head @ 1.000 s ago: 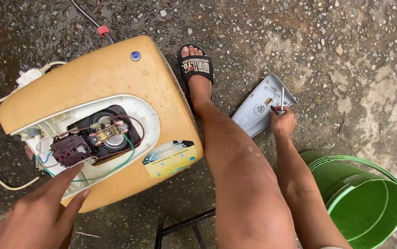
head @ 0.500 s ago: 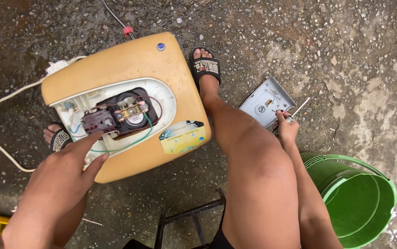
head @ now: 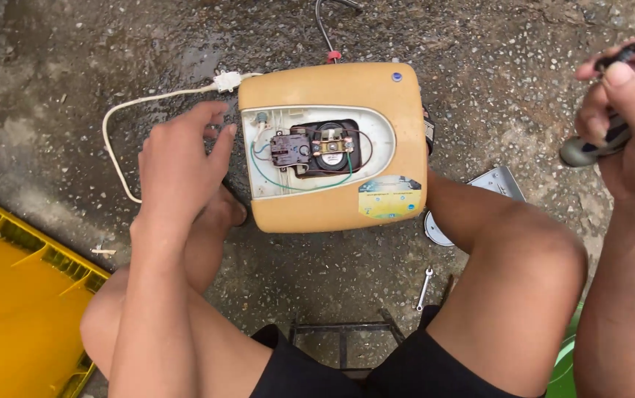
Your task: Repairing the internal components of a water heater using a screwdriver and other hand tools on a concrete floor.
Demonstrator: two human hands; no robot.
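Head camera, looking down past my knees: a tan, rounded-square plastic water-heater casing [head: 332,147] lies on wet speckled concrete between my legs, its white-rimmed service bay uncovered to show a black thermostat block [head: 310,149] with green, red and blue wires. My left hand [head: 179,158] hovers loosely spread, gripping nothing, just beside the casing's left edge, fingers pointing toward the bay. My right hand [head: 623,125] is raised at the frame's right edge, well apart from the heater, clenched around a slim tool with a grey and black handle [head: 603,141]; I cannot tell its tip. A white power cord [head: 122,121] loops off the casing's upper left corner, and a grey metal cover plate [head: 500,182] lies on the ground behind my right thigh. A small silver spanner [head: 423,288] rests near my right knee, a yellow plastic crate [head: 15,295] sits at lower left. I judge the step in hand to be bringing the tool to the exposed wiring; the next move would call for steadying the casing with the free hand and setting the tool's tip squarely on a terminal, clear of the loose wires.
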